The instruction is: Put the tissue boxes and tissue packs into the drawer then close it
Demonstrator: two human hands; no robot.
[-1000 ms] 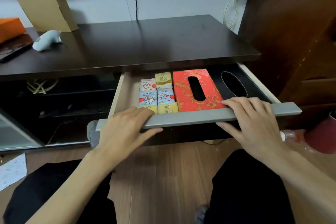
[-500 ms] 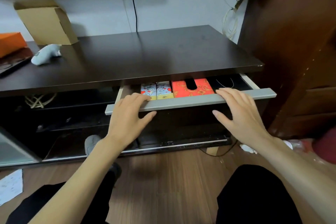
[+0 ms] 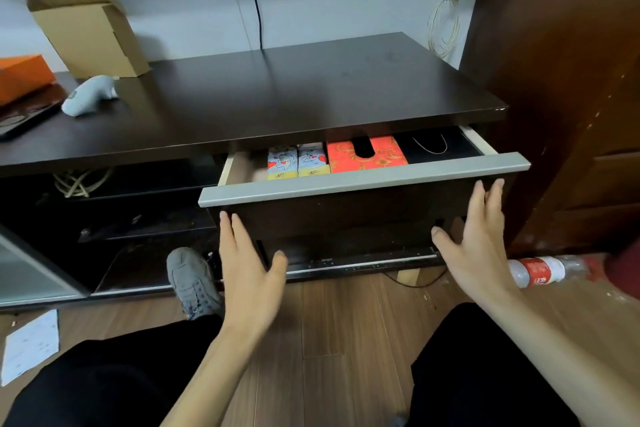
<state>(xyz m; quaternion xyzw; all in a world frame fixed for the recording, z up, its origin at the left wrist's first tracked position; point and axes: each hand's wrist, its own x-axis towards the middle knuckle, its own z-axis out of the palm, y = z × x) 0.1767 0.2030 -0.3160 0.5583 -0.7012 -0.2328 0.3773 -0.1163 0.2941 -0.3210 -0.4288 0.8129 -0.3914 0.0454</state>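
Note:
The drawer (image 3: 363, 180) with a grey front rail stands a little way out from under the dark cabinet top. Inside it I see small tissue packs (image 3: 298, 161) with cartoon prints on the left, a red patterned tissue box (image 3: 367, 156) in the middle and a black tissue box (image 3: 433, 147) on the right. My left hand (image 3: 247, 263) is flat, fingers apart, against the dark drawer front below the rail at its left. My right hand (image 3: 474, 246) is flat against the drawer front at its right. Neither hand holds anything.
On the cabinet top (image 3: 277, 97) lie a cardboard box (image 3: 90, 35), an orange box (image 3: 20, 76) and a pale blue toy (image 3: 90, 95). A wooden door (image 3: 571, 80) stands at the right. A plastic bottle (image 3: 543, 270) and a grey shoe (image 3: 192, 282) lie on the wood floor.
The drawer has slid further in, so less of its contents shows. Both hands have dropped from the grey rail to the dark front panel below it.

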